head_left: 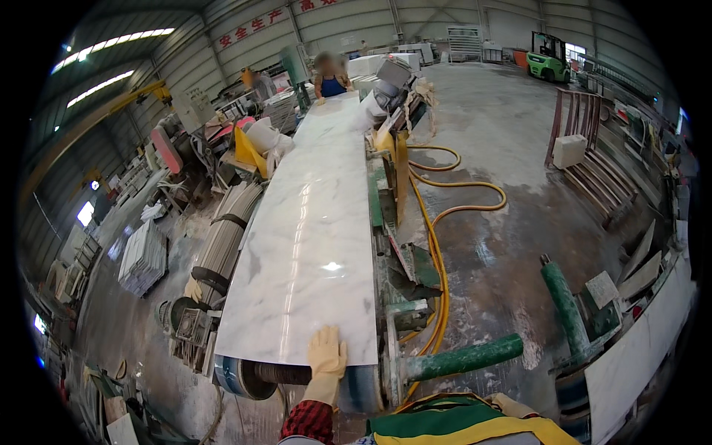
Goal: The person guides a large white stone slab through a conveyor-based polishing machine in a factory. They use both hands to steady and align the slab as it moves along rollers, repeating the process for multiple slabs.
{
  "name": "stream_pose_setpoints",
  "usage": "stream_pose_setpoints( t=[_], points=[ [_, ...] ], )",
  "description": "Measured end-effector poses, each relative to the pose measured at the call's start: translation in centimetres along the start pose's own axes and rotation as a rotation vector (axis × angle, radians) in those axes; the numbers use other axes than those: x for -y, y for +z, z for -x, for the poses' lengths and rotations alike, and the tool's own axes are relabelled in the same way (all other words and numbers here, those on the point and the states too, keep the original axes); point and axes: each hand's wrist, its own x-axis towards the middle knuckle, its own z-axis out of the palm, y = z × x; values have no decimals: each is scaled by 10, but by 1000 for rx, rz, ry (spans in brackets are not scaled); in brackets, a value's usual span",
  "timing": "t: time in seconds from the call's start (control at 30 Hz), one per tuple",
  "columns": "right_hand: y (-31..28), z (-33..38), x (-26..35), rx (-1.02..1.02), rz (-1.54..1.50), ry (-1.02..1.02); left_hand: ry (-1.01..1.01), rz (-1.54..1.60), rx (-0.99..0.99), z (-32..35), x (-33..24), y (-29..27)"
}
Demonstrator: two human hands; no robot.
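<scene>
My apron (460, 426) fills the near edge. My left hand (326, 356), gloved and spread flat, presses the slab (308, 230) at its near edge over the roller (248, 376). Right hand unseen. Risk: fingers drawn between slab and roller.

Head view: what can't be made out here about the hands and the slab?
- Right hand: not visible; a green and yellow garment fills the lower edge.
- Left hand: its yellow glove lies flat on the near end of the white marble slab; the grip underneath is unseen.
- Slab's far end: too small to tell where it stops near the other person.
- Roller under the slab: mostly covered by it.
</scene>
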Motion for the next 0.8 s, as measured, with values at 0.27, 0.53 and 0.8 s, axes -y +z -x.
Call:
stream_pose_setpoints(
  t=[0.27, 0.53, 0.8],
  points=[
    [-14, -49, -73, -17, -83, -125, -121, -87, -61, -25, 58, 19],
    [27, -56, -84, -144, -53, 12, -104, -178, -226, -5, 66, 17],
    [66, -33, -88, -222, 132, 18, -84, -14, -219, -1, 69, 17]
  ],
)
